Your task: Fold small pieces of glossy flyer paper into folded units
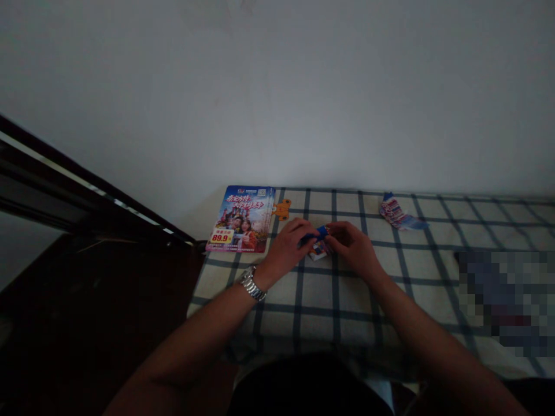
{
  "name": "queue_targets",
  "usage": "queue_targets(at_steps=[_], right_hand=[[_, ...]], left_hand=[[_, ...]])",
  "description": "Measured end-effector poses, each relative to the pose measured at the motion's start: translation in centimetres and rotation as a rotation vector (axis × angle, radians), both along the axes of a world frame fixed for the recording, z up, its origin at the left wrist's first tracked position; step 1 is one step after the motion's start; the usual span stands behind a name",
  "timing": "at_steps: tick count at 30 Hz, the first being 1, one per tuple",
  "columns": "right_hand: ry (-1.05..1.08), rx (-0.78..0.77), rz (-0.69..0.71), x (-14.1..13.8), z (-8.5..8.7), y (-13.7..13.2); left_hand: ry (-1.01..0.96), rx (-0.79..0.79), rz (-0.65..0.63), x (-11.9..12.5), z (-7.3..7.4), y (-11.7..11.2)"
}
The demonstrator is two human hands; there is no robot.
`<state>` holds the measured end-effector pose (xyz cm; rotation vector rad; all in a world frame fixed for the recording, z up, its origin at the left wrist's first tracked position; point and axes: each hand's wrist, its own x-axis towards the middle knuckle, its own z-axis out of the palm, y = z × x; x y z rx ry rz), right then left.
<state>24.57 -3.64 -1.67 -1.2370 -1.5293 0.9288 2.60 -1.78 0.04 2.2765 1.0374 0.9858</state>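
Observation:
My left hand (288,245) and my right hand (353,245) meet over a checked cloth (321,300) and together pinch a small blue piece (319,233), folded paper by its look. Just under the hands a small red, white and blue packet (319,251) rests on the cloth. A metal watch (252,283) sits on my left wrist. The dim light hides finer detail of the blue piece.
A colourful printed leaflet (241,218) lies at the cloth's far left corner, with a small orange figure (282,209) beside it. A crumpled red, white and blue wrapper (396,212) lies far right. A dark wooden surface (87,312) is to the left, a blurred patch at right.

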Motion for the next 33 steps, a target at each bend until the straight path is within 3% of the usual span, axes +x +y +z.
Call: queue_targets(at_steps=[9, 21, 29, 33], right_hand=[[0.063, -0.004, -0.041, -0.1, 0.1, 0.0], [0.155, -0.042, 0.023, -0.8, 1.1, -0.4], [0.246, -0.033, 0.155, -1.0, 0.8, -0.6], [0.164, -0.015, 0.127, -0.8, 0.7, -0.5]], left_hand=[[0.031, 0.08, 0.063, 0.2, -0.2, -0.5], [0.061, 0.024, -0.05, 0.2, 0.6, -1.1], [-0.064, 0.082, 0.026, 0.1, 0.7, -0.9], [-0.121, 0.058, 0.167, -0.2, 0.6, -0.6]])
